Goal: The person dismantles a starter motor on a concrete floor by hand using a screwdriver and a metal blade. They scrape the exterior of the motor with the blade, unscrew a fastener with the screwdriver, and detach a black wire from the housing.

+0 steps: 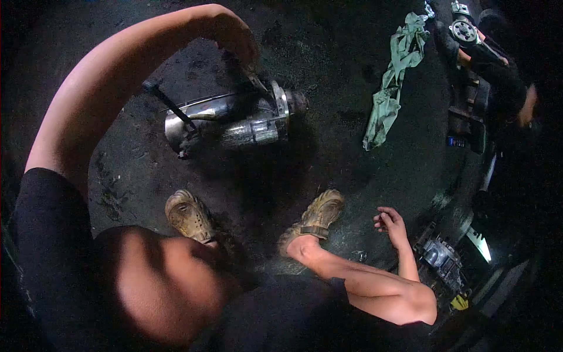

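On the dark floor ahead lies a shiny metal cylinder (pixel 252 132) with a flanged collar and a narrower stub at its right end. My left hand (pixel 239 51) arches over from the far side, wrist bent, fingers together and pointing down at the collar. Shadow hides most of these fingers, and what they may pinch is too dark to make out. A dark rod (pixel 170 105) with a wider end slants across the cylinder's left part. Beyond my right knee hangs my right hand (pixel 390 224), empty, its fingers loosely bent and apart.
A crumpled pale green cloth (pixel 394 88) stretches along the floor to the right. A grey metal machine part (pixel 440 258) sits beside my right forearm. At the far right a person's arm (pixel 528 107) shows near a round pulley (pixel 464 31). My shoes (pixel 190 216) flank the near floor.
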Available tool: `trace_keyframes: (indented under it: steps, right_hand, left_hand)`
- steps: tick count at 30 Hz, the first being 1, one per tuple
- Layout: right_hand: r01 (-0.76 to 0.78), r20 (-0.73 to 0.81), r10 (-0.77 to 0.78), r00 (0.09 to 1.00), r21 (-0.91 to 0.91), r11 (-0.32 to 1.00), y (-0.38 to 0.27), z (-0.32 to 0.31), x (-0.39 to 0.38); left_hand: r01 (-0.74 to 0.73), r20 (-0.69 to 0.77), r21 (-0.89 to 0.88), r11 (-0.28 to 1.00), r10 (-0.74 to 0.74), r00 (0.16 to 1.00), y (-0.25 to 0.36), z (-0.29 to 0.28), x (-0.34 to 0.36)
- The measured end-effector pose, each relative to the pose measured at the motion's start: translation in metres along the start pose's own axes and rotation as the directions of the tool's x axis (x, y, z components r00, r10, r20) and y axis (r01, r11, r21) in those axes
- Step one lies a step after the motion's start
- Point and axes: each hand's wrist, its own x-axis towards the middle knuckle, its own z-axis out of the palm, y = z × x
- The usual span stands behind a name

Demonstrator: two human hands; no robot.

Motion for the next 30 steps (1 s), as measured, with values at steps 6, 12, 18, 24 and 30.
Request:
trace_keyframes:
  steps: [6,12,18,24,30]
  right_hand:
    - [-0.021,0.008,0.021,1.000,-0.002,1.000,-0.004,0.005,-0.003]
    - [-0.023,0.010,0.023,1.000,0.026,0.999,0.004,0.004,-0.001]
    - [-0.050,-0.001,0.050,0.999,0.032,0.998,-0.001,0.010,-0.004]
    - [-0.082,-0.023,0.083,0.996,0.042,0.996,0.009,0.013,-0.010]
    - [-0.093,-0.015,0.094,0.995,0.047,0.995,0.003,0.019,-0.018]
  left_hand:
    - [-0.030,-0.100,-0.069,0.997,0.023,0.995,-0.007,0.011,-0.006]
    - [-0.163,-0.083,-0.132,0.978,0.152,0.985,-0.015,0.000,0.006]
    - [-0.083,-0.021,-0.074,0.994,0.082,0.996,-0.010,-0.008,0.013]
    - [0.085,0.071,0.014,0.996,-0.085,0.994,-0.004,-0.023,0.016]
    - [-0.092,-0.107,0.017,0.996,0.093,0.990,0.005,-0.008,0.004]
